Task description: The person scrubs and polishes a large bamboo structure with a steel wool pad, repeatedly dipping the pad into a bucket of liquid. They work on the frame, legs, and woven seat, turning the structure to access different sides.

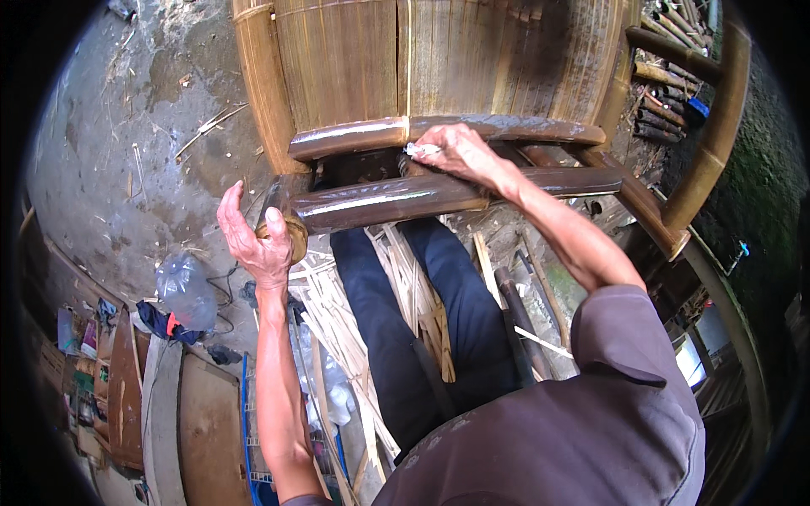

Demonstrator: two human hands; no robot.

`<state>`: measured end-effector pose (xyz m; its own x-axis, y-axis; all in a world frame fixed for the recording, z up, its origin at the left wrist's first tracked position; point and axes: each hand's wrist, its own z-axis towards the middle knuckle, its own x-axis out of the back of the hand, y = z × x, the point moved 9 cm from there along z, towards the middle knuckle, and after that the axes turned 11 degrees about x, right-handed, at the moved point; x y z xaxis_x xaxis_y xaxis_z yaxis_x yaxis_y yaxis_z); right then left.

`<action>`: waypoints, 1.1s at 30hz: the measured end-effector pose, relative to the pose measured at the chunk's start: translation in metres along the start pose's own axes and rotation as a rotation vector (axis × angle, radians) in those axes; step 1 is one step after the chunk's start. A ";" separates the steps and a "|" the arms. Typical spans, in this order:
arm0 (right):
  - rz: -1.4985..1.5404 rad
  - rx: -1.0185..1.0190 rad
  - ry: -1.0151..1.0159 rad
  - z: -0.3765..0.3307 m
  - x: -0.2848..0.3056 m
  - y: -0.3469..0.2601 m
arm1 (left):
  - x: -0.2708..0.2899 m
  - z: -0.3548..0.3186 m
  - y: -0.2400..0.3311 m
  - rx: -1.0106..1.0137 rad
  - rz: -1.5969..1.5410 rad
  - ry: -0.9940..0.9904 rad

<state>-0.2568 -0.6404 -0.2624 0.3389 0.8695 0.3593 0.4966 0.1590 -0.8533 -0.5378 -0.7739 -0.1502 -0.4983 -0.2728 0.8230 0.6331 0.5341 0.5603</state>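
Bamboo furniture (337, 72), glossy brown rails (388, 202): upper centre. Dark shirt (557, 430), pale marks (422, 449) unreadable: lower right. Left hand (257, 242): left of centre, fingers spread beside lower rail's end, contact unclear. Right hand (466, 155): centre, fingers pinching white wad (423, 149) by the gap between rails.

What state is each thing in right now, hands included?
Left hand: open, fingers spread, by the front bar's left end
Right hand: fingers pinching the white wad
White wad: partly hidden by fingers
Front bar: glossy
Bamboo panel: shiny, dark patch at upper right
Bamboo strips: loose, heaped
Clear plastic bag: bulging
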 end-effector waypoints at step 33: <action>-0.549 -0.193 0.922 -0.132 0.013 -0.062 | -0.019 -0.001 0.004 -0.045 0.216 -0.146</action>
<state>-0.1775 -0.7007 -0.1551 0.4616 0.0042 0.8871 0.8529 0.2729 -0.4451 -0.5251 -0.7679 -0.1634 -0.4270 -0.0362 0.9035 0.7582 0.5302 0.3796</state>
